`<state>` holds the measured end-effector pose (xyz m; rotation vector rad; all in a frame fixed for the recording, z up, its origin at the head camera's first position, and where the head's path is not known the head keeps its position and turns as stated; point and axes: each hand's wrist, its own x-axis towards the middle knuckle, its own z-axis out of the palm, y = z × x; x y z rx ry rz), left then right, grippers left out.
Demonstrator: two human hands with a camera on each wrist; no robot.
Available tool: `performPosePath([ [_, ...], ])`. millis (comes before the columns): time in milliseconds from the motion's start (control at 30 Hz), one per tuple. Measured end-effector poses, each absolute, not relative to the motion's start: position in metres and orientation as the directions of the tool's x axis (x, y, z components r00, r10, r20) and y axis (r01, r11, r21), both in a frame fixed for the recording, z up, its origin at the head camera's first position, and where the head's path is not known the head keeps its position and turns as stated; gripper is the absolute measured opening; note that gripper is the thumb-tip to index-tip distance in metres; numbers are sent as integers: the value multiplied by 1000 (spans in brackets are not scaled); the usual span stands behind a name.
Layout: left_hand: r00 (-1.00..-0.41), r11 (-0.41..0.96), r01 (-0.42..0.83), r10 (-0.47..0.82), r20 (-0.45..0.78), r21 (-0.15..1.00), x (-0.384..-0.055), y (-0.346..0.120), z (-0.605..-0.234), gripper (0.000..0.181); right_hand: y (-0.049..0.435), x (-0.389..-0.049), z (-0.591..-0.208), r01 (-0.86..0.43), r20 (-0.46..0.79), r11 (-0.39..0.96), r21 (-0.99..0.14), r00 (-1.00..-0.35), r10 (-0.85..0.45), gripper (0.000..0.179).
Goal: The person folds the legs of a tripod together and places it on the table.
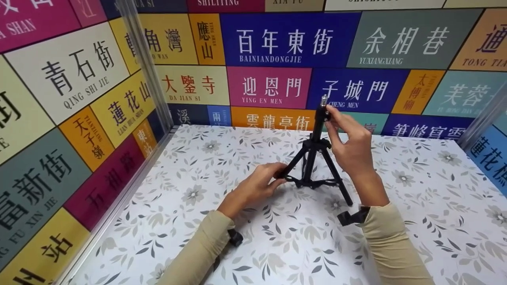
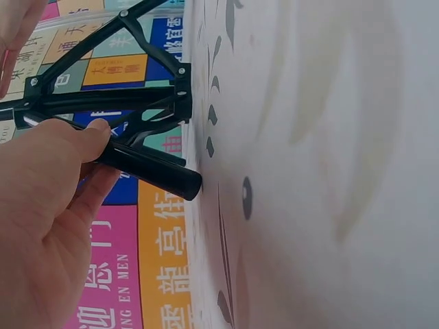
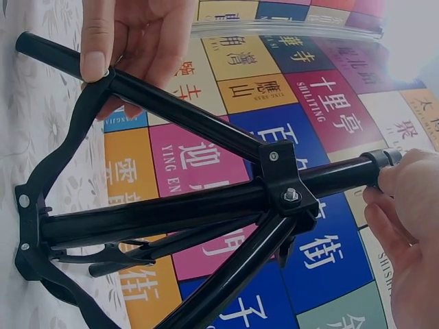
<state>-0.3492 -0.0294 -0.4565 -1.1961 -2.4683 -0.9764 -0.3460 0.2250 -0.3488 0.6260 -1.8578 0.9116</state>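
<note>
A small black tripod stands on the floral-patterned table with its legs spread. My left hand pinches one tripod leg between thumb and fingers, low down near the brace. Higher up, my right hand grips the top of the centre column with thumb and fingertips, just below the silver screw tip. The right wrist view shows the leg hub and the folding brace from close by. Part of the far leg is hidden behind the column.
The white table bears a grey leaf and flower print. Colourful panels with Chinese lettering form walls behind and to the left. A clear strip runs along the left corner. Black straps sit at the wrists.
</note>
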Motion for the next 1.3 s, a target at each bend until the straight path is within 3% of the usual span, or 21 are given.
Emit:
performPosePath([
  [1000,-708,435,701,522,476,566,-344,-20,-457,32,223,-345,-348,-738,907,590,-328,-422,-24,45],
  [1300,-699,411,710,511,500,572,-344,-18,-457,34,223,-345,-349,-738,906,586,-333,-423,-18,46],
])
